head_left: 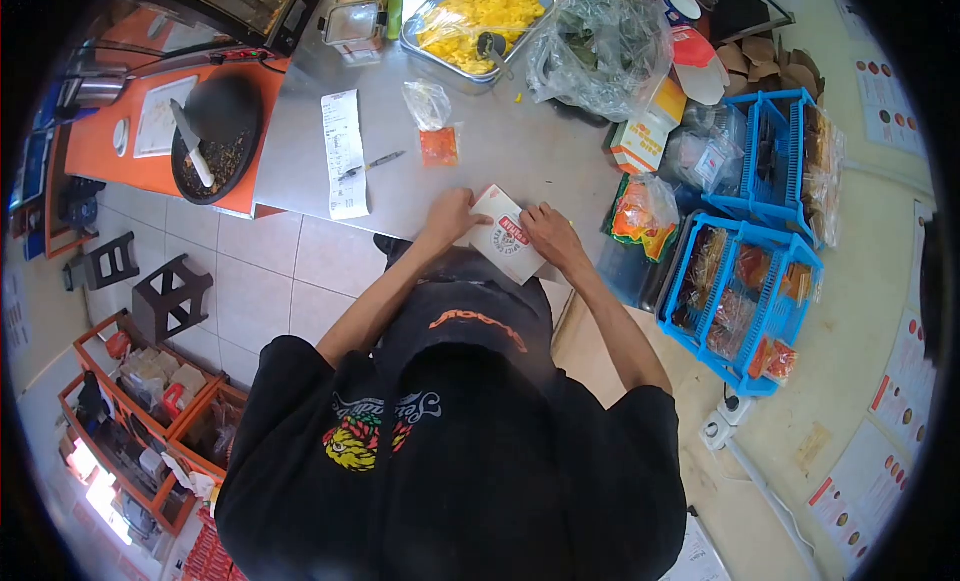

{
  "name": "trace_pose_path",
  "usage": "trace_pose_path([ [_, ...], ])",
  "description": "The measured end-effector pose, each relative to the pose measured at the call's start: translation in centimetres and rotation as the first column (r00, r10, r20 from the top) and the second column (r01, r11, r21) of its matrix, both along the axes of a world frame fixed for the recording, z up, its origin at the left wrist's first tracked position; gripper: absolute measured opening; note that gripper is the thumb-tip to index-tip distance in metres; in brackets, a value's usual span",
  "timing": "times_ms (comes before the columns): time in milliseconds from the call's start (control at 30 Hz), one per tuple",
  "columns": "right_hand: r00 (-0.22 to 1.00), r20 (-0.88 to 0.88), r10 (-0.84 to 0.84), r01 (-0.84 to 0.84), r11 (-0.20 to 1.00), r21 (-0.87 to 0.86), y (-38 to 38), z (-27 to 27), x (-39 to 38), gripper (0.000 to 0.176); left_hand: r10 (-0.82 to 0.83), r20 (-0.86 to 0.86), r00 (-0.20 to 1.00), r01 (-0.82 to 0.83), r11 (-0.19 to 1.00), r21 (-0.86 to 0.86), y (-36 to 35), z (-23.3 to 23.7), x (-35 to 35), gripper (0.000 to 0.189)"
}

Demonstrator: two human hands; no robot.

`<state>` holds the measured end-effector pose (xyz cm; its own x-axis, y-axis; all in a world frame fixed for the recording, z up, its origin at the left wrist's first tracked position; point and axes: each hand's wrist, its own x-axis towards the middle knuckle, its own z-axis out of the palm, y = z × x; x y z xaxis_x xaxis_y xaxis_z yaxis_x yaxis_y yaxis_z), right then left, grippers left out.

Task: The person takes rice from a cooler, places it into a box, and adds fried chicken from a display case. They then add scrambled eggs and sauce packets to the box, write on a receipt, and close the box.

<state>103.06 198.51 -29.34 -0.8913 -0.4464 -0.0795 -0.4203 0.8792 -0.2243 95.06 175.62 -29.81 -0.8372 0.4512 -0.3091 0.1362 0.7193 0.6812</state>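
A small white box with red print (506,235) is held at the front edge of the steel table (510,146). My left hand (455,219) grips its left side, with the thumb against the box. On the other side, my right hand (549,231) has its bent fingers on the upper right edge. Beyond the box lie a red sauce packet (439,147) and a clear bag with pale contents (427,105). To the left are a long printed receipt (344,161) and a pen (372,165) lying partly across it.
A tray of yellow food (478,23) and a plastic bag of greens (600,49) stand at the back. Blue baskets (745,299) with packets are at the right. At the left, a knife (190,141) rests on a dark round board (238,131).
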Motion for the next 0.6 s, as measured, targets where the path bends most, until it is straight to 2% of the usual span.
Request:
trace_pose_path([
  [33, 0.999, 0.015, 0.04, -0.04, 0.999, 0.002, 0.0, -0.1, 0.0, 0.015, 0.004, -0.008, 1.0, -0.004, 1.0, 0.003, 0.0, 0.0, 0.1, 0.052],
  [133, 0.997, 0.081, 0.007, 0.006, 0.987, -0.161, 0.6, 0.0, -0.3, 0.015, 0.009, 0.004, 1.0, -0.009, 1.0, -0.008, 0.0, 0.2, 0.3, 0.052],
  [233, 0.992, 0.055, -0.113, 0.125, 0.926, -0.357, 1.2, -0.1, -0.6, 0.015, 0.017, 0.012, 1.0, -0.017, 0.999, -0.029, 0.0, 0.4, 0.2, 0.052],
  [333, 0.941, 0.305, -0.145, 0.293, 0.8, -0.524, 2.0, 0.3, -0.7, 0.019, 0.015, 0.008, 1.0, -0.014, 1.0, -0.019, -0.2, 0.5, 0.2, 0.053],
  [433, 0.88, 0.415, -0.229, 0.454, 0.659, -0.6, 1.9, -1.0, -0.2, 0.022, 0.011, 0.011, 1.0, -0.011, 1.0, -0.018, -0.1, 0.3, 0.3, 0.054],
  [600, 0.835, 0.484, -0.263, 0.537, 0.583, -0.61, 2.1, -2.1, -0.1, 0.022, 0.034, 0.018, 0.999, -0.033, 0.999, -0.024, -0.2, 0.4, 0.5, 0.053],
])
